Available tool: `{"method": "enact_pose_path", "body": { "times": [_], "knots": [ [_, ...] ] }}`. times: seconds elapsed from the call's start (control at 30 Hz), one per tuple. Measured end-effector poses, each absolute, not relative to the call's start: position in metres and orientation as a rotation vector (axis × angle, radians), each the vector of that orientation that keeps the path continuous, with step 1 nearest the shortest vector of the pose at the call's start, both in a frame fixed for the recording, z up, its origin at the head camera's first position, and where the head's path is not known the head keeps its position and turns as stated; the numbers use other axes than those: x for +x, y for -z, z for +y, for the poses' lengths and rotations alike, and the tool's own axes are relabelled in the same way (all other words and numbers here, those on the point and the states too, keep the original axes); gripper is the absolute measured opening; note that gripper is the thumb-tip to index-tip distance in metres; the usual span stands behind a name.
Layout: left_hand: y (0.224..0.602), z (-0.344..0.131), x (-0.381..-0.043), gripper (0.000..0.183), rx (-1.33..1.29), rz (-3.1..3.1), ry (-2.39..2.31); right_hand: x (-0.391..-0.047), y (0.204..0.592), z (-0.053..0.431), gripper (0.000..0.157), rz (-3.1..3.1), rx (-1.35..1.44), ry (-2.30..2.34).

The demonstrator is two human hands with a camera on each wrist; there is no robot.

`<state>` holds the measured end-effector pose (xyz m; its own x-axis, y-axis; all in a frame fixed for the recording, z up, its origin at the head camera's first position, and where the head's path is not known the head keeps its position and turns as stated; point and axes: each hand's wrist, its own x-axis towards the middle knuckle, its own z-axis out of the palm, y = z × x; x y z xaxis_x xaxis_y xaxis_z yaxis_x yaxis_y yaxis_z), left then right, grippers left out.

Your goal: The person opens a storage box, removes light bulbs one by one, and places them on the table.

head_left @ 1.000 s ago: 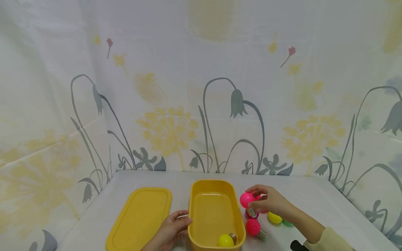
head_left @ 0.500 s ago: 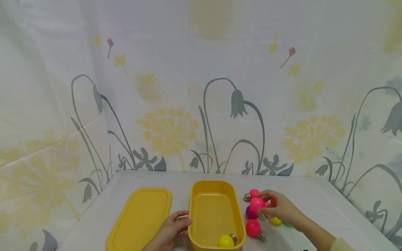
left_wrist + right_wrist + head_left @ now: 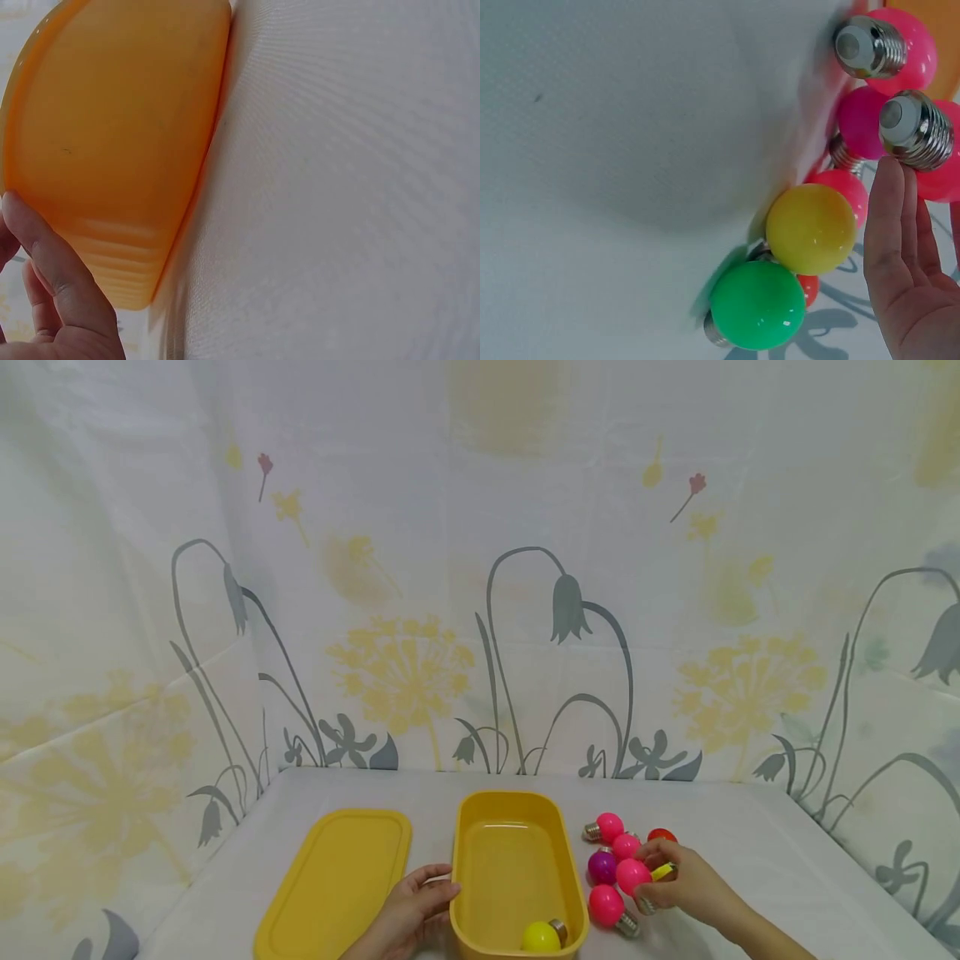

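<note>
My right hand [image 3: 686,877] pinches a pink light bulb [image 3: 633,877] among other bulbs, its metal screw base [image 3: 919,131] tilted down toward me. Close around it lie a purple bulb [image 3: 602,867], two pink bulbs [image 3: 626,846] behind and another pink bulb [image 3: 606,904] in front. My left hand [image 3: 405,910] rests its fingertips at the left rim of a yellow box [image 3: 459,835], fingers loosely extended. In the left wrist view one fingertip [image 3: 19,210] meets the box's rim. Inside the box, at the near right corner, lies a yellow bulb [image 3: 540,936].
A flat yellow lid [image 3: 337,877] lies left of the box on the white table [image 3: 431,785]. The right wrist view shows a green bulb [image 3: 757,306], a yellow bulb [image 3: 810,229] and part of a red bulb [image 3: 808,289] close together. A flower-printed cloth [image 3: 420,568] hangs behind.
My right hand has carried the pink bulb away from the box, rightward and toward me, uncovering the pink and purple bulbs. My left hand stays at the box rim.
</note>
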<state>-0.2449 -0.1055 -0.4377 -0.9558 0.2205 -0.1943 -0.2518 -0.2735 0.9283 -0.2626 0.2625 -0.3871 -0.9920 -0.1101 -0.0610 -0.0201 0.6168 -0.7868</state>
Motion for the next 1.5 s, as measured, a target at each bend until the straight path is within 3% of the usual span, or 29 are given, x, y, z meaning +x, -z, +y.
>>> {"method": "enact_pose_path", "body": {
  "times": [1.0, 1.5],
  "knots": [
    [0.437, -0.106, -0.245, 0.041, -0.075, 1.728, -2.280, -0.258, 0.409, 0.263, 0.039, 2.864, 0.016, 1.144],
    [0.438, -0.106, -0.245, 0.040, -0.080, 1.720, -2.288, -0.263, 0.382, 0.260, 0.032, 2.881, -0.038, 1.080]
  ]
}}
